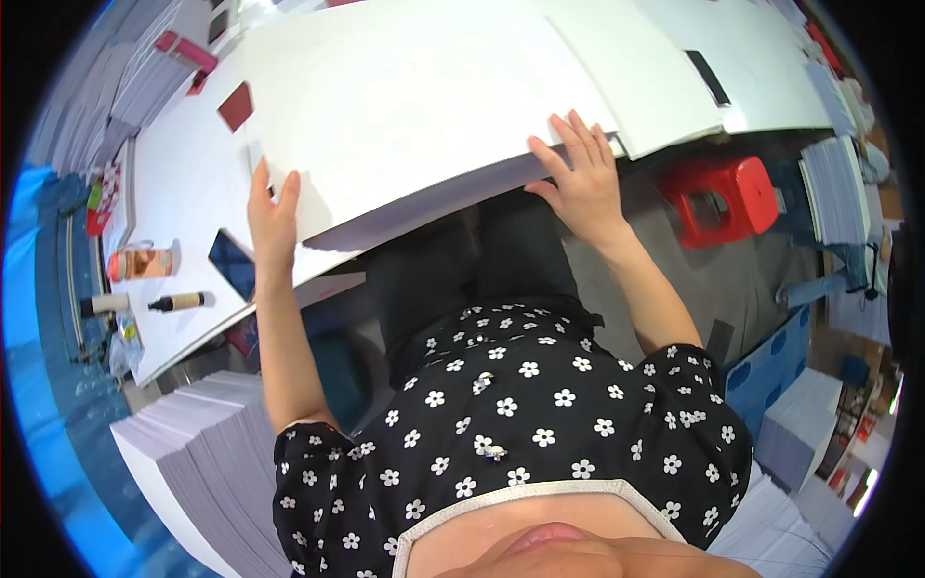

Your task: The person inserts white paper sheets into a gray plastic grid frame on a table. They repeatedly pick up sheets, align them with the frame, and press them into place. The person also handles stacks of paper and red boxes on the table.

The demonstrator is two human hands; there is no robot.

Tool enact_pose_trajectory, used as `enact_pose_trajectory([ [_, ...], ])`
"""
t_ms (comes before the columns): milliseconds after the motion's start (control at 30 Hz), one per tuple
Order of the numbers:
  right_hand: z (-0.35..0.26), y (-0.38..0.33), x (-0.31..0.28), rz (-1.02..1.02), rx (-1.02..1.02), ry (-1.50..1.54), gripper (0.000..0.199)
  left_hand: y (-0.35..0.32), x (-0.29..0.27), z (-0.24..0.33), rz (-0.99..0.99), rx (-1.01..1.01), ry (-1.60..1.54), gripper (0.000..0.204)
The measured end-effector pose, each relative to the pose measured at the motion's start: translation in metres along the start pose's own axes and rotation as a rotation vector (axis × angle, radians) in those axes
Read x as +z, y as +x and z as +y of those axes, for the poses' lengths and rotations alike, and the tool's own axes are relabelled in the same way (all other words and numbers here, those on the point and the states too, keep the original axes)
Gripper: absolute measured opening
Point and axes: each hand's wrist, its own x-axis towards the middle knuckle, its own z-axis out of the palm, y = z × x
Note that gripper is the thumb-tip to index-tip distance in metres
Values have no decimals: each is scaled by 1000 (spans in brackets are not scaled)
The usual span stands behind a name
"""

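A broad stack of large white paper sheets (414,96) lies across the table in front of me, its near edge overhanging my lap. My left hand (274,220) rests at the left side of the stack by its near corner, thumb and forefinger stretched out and apart; its other fingers are hidden. My right hand (585,185) lies at the near right edge, fingers spread over the top sheet and the thumb just below the edge. Neither hand grips anything that I can see. Beside this stack, to the right, lies another pile of white sheets (646,87).
On the table's left part are a dark red card (235,106), a dark phone (232,264), a small dark bottle (177,302), a jar (142,263) and a pink bottle (186,50). Another phone (707,77) lies right. A red stool (723,200) and paper stacks (207,472) stand around me.
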Motion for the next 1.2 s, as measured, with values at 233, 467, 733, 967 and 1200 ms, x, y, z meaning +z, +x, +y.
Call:
enact_pose_trajectory([
  [233, -12, 10, 10, 36, -37, 54, 56, 6, -5, -45, -16, 7, -84, 48],
  [467, -24, 12, 8, -29, -42, -7, 68, -3, -5, -47, -59, -36, -185, 53],
  [733, -28, 13, 8, -56, -44, -36, 69, -8, -2, -40, -62, -41, -189, 52],
  [967, -27, 15, -1, -21, 8, 43, 74, 0, -7, -61, -126, 67, -14, 52],
  [1200, -4, 13, -2, 16, 161, -26, 71, 2, -11, -50, -152, 55, 88, 49],
])
